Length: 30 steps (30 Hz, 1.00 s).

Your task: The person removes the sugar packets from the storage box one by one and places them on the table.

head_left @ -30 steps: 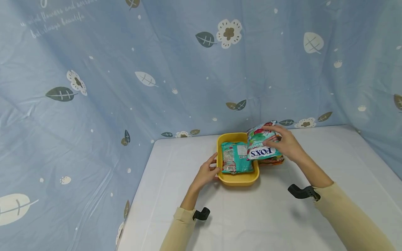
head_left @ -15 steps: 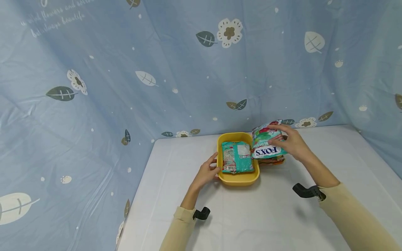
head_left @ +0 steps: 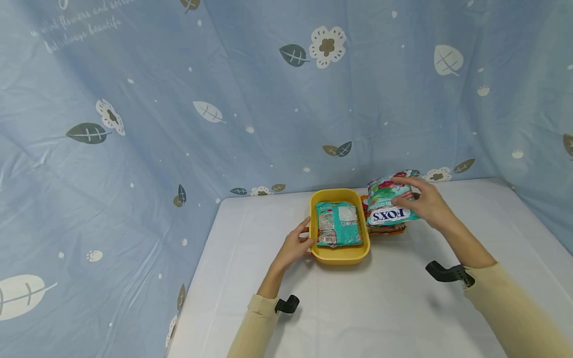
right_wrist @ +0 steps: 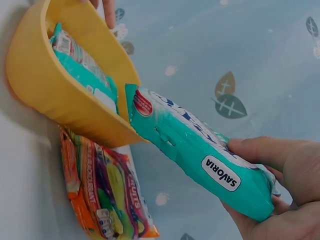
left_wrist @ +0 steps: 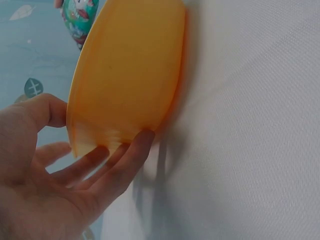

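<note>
A yellow plastic basin (head_left: 340,259) stands upright with a teal candy bag (head_left: 342,223) lying inside it, back label up. Along the basin's left side, the left hand (head_left: 293,247) touches the outer wall with spread, fairly straight fingers; its thumb is at the edge in the left wrist view. The right hand (head_left: 425,203) pinches a teal Fox's candy bag (head_left: 385,201) by its right side, thumb on one face and fingers on the other. That bag is raised and tilted just right of the basin, overlapping an orange fruit-candy bag (right_wrist: 115,190) on the table.
A white cloth covers the table (head_left: 380,308). Behind and to the left hangs a blue curtain (head_left: 268,99) with leaf and flower prints, close to the table's back edge. A black wrist mount (head_left: 447,273) sticks out from each sleeve.
The right hand has moved right with the Fox's bag, away from over the basin's right rim, uncovering more of the orange bag. The left hand and basin have not moved.
</note>
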{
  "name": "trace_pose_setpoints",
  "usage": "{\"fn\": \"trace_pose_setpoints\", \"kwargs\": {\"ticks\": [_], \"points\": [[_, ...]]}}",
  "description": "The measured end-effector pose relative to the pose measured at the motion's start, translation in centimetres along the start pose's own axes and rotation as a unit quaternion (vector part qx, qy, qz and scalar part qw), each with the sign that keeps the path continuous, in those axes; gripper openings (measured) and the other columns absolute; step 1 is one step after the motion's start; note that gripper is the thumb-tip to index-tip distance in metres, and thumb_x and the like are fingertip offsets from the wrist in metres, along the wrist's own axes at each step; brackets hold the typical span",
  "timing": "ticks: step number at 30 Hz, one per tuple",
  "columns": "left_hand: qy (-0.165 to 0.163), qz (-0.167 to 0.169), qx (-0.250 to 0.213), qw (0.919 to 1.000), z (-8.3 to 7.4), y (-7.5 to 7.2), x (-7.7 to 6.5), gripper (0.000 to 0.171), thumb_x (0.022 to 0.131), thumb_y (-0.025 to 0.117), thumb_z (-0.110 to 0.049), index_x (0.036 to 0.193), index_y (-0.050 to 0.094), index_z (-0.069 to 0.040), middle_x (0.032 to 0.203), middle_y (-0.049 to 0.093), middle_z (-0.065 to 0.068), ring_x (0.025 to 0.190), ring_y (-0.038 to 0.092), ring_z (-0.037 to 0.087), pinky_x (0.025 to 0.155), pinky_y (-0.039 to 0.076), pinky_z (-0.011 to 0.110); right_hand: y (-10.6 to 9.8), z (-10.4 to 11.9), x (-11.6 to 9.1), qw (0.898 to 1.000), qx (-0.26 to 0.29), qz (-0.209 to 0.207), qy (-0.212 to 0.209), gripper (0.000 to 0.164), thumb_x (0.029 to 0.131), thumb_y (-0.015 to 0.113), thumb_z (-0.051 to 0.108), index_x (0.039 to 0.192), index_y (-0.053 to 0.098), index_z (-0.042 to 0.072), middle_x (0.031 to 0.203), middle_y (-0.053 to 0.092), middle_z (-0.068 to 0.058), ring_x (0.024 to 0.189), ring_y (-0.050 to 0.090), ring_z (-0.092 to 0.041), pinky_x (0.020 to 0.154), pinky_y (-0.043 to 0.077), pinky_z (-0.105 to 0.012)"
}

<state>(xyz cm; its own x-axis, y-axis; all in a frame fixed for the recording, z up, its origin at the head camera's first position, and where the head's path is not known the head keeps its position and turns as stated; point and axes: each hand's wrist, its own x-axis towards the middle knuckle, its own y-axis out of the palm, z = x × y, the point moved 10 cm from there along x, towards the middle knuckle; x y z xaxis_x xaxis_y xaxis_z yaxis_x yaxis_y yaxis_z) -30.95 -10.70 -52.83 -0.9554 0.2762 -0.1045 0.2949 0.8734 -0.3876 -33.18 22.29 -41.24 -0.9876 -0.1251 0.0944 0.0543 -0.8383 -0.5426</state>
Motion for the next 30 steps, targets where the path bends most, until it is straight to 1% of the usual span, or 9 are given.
{"fn": "trace_pose_setpoints", "kwargs": {"ticks": [4, 8, 11, 15, 20, 23, 27, 30], "points": [[-0.002, 0.001, -0.009, 1.0, 0.2, 0.0, 0.2, 0.069, 0.095, 0.058, -0.011, 0.156, 0.028, -0.026, 0.142, 0.049, 0.018, 0.117, 0.063, 0.034, 0.068, 0.064, 0.04, -0.5, -0.5, -0.1, 1.0, -0.009, -0.005, 0.004, 0.065, 0.09, 0.072, 0.024, 0.148, 0.044, 0.013, 0.158, 0.027, -0.025, 0.14, 0.026, -0.054, 0.103, 0.032, -0.076], [-0.001, 0.002, -0.015, 0.9999, 0.3, 0.0, 0.3, 0.069, 0.095, 0.057, -0.011, 0.156, 0.027, -0.025, 0.143, 0.048, 0.019, 0.117, 0.062, 0.036, 0.069, 0.064, 0.042, -1.0, -0.9, -0.2, 1.0, -0.011, -0.011, 0.005, 0.065, 0.09, 0.071, 0.025, 0.147, 0.045, 0.013, 0.158, 0.026, -0.025, 0.138, 0.027, -0.054, 0.103, 0.033, -0.076], [0.001, 0.002, -0.012, 0.9999, 0.3, 0.0, 0.4, 0.069, 0.095, 0.057, -0.01, 0.156, 0.027, -0.024, 0.142, 0.048, 0.02, 0.117, 0.063, 0.035, 0.068, 0.064, 0.04, -1.3, -1.1, -0.3, 1.0, -0.013, -0.013, 0.006, 0.064, 0.09, 0.071, 0.026, 0.147, 0.045, 0.013, 0.157, 0.027, -0.026, 0.137, 0.03, -0.054, 0.103, 0.034, -0.075], [0.0, 0.001, -0.008, 1.0, 0.3, 0.0, 0.3, 0.07, 0.095, 0.058, -0.011, 0.156, 0.028, -0.026, 0.141, 0.05, 0.017, 0.115, 0.064, 0.032, 0.067, 0.064, 0.036, -1.7, -1.6, -0.6, 1.0, -0.02, -0.012, 0.016, 0.066, 0.09, 0.072, 0.03, 0.148, 0.044, 0.014, 0.158, 0.025, -0.026, 0.138, 0.026, -0.055, 0.102, 0.03, -0.078], [-0.005, 0.002, -0.005, 1.0, 0.4, 0.0, 0.2, 0.07, 0.094, 0.059, -0.013, 0.156, 0.028, -0.028, 0.141, 0.049, 0.016, 0.115, 0.064, 0.029, 0.067, 0.064, 0.034, -2.4, -2.1, -0.9, 1.0, -0.013, -0.012, 0.025, 0.068, 0.089, 0.072, 0.03, 0.148, 0.043, 0.012, 0.158, 0.022, -0.028, 0.14, 0.021, -0.056, 0.101, 0.026, -0.08], [-0.008, 0.002, -0.005, 1.0, 0.5, 0.1, 0.2, 0.071, 0.094, 0.058, -0.014, 0.156, 0.028, -0.029, 0.141, 0.049, 0.015, 0.114, 0.064, 0.027, 0.068, 0.064, 0.035, -2.7, -2.5, -1.0, 0.999, -0.012, -0.013, 0.028, 0.068, 0.09, 0.071, 0.03, 0.149, 0.042, 0.01, 0.158, 0.021, -0.029, 0.139, 0.023, -0.057, 0.101, 0.029, -0.079], [-0.008, 0.002, -0.011, 0.9999, 0.5, 0.1, 0.1, 0.07, 0.094, 0.058, -0.014, 0.156, 0.028, -0.028, 0.14, 0.049, 0.015, 0.112, 0.065, 0.028, 0.069, 0.064, 0.037, -3.1, -3.2, -1.1, 0.999, -0.014, -0.016, 0.032, 0.069, 0.091, 0.07, 0.031, 0.149, 0.04, 0.01, 0.158, 0.021, -0.03, 0.133, 0.031, -0.055, 0.099, 0.039, -0.071], [-0.007, 0.002, -0.014, 0.9999, 0.4, 0.1, 0.1, 0.07, 0.094, 0.058, -0.012, 0.156, 0.027, -0.027, 0.139, 0.05, 0.016, 0.112, 0.065, 0.03, 0.07, 0.064, 0.039, -3.4, -3.6, -1.2, 0.999, -0.015, -0.018, 0.036, 0.069, 0.091, 0.069, 0.031, 0.15, 0.04, 0.011, 0.158, 0.02, -0.03, 0.132, 0.031, -0.054, 0.098, 0.04, -0.07]]}}
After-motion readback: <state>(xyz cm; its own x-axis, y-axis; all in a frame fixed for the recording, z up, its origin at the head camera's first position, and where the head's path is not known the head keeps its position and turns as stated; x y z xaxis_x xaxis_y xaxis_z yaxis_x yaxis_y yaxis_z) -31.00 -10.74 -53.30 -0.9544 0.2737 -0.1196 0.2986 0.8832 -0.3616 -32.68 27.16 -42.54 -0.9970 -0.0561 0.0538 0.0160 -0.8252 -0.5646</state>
